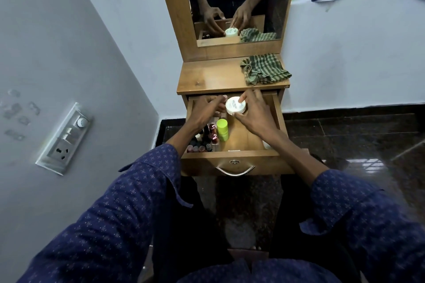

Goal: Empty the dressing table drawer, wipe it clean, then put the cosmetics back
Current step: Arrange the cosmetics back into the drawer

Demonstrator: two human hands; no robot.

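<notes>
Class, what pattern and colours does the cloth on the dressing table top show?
The cloth is checked in dark and pale green, clearest in the head view.

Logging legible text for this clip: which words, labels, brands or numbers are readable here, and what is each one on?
None can be read.
White jar lid: grey print, two short lines, too blurred; the right hand holds the jar.
Lime-green bottle in the drawer: no text visible.
Small bottles at the drawer's left: labels too small.
Wall switch panel: no markings legible.
</notes>
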